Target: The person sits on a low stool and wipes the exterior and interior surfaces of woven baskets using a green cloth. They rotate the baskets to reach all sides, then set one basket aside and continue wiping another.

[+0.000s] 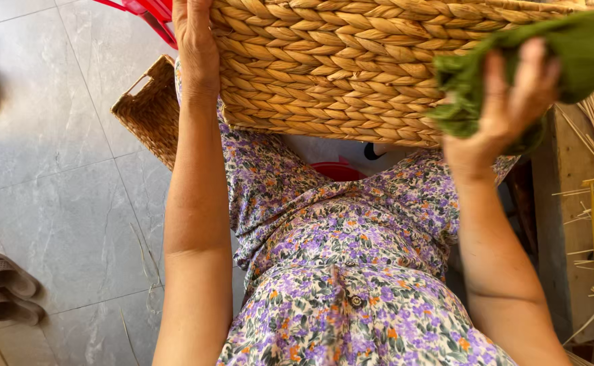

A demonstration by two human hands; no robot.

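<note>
The right hand (507,108) was nearest, its grip closed around a bunched green cloth (554,51) that pressed against the side of a large woven basket (337,68). The basket rested on the person's lap, over a purple floral dress (337,271). The left hand (195,47) lay against the basket's opposite side, fingers wrapped onto the weave (their tips ran out of view, so how tightly they held could not be told). Beyond and below that hand, a smaller woven basket (149,108) sat on the grey tiled floor (60,190).
</note>
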